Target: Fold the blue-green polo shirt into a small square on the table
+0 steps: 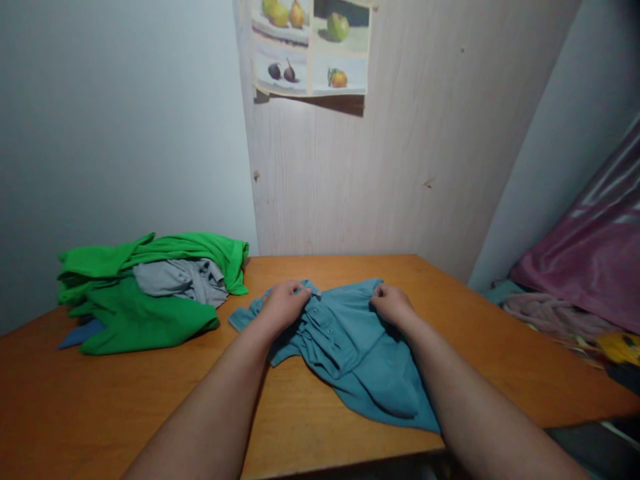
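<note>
A teal shirt (380,360) with a buttoned placket lies rumpled on the wooden table, its lower edge towards me. My left hand (286,301) is closed on the shirt near the collar, with the fingertips pinching the cloth. At the shirt's far right corner, my right hand (393,303) pinches the fabric between thumb and fingers. Folds bunch up between the placket and the left side, and a sleeve pokes out beyond my left wrist. Part of the shirt is hidden behind my left hand.
On the table (125,407) at the left is a heap of clothes: a bright green garment (150,320) and a grey one (180,280). A fruit poster (310,50) hangs on the back wall. Pink fabric (590,247) is beyond the table's right edge.
</note>
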`<state>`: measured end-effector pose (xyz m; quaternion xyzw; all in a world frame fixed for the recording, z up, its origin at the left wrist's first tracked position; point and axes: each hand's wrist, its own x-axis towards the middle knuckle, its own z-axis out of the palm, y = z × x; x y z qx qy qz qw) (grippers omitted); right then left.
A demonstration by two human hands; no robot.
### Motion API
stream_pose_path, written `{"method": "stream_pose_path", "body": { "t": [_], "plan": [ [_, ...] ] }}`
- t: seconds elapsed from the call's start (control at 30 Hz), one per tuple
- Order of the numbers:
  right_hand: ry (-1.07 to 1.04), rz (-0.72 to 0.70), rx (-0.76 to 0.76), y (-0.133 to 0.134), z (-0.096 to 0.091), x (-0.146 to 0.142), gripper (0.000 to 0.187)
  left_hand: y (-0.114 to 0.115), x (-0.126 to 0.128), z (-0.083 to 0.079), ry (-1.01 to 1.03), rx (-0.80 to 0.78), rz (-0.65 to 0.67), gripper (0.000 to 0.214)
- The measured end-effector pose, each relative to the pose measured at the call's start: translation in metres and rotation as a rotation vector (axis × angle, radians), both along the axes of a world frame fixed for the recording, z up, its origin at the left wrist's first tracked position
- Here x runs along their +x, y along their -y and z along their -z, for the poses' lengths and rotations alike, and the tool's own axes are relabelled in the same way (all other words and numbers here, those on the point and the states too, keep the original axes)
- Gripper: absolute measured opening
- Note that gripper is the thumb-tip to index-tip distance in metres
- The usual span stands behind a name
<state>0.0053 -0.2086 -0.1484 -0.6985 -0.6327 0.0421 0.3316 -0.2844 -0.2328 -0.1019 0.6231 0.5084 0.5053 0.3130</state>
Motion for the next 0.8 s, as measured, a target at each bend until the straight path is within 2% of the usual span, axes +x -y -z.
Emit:
{"method": "stream_pose_path", "body": {
  "t": [0.17, 0.27, 0.33, 0.43, 0.5, 0.57, 0.63, 0.7, 0.8],
  "plan": [
    [-0.239, 0.158, 0.177, -0.002, -0.006, 0.005, 0.007, -0.003, -0.013, -0.009, 0.174, -0.014, 0.016, 0.038],
    [-0.355, 0.159, 0.27, 0.001, -0.01, 0.002, 0.012, -0.005, -0.019, -0.011, 0.278, -0.053, 0.047, 0.044],
    [-0.418, 0.078, 0.308, 0.007, -0.015, -0.006, 0.019, -0.007, -0.02, -0.01, 0.299, -0.054, 0.046, 0.046],
    [-0.485, -0.19, 0.279, 0.026, -0.027, -0.027, 0.028, -0.008, -0.021, -0.009, 0.29, -0.052, 0.041, 0.047],
    [-0.45, -0.394, 0.201, 0.041, -0.035, -0.043, 0.036, -0.008, -0.021, -0.01, 0.292, -0.05, 0.052, 0.047],
    [-0.33, -0.532, 0.113, 0.055, -0.039, -0.057, 0.044, -0.007, -0.022, -0.01, 0.288, -0.048, 0.06, 0.046],
    [-0.168, -0.563, 0.048, 0.065, -0.039, -0.068, 0.048, -0.006, -0.022, -0.011, 0.283, -0.044, 0.06, 0.045],
    [-0.034, -0.537, 0.003, 0.07, -0.035, -0.075, 0.047, -0.006, -0.022, -0.011, 0.291, -0.045, 0.072, 0.044],
    [0.051, -0.514, -0.038, 0.069, -0.025, -0.083, 0.04, -0.007, -0.021, -0.01, 0.33, -0.053, 0.125, 0.044]
  ]
}}
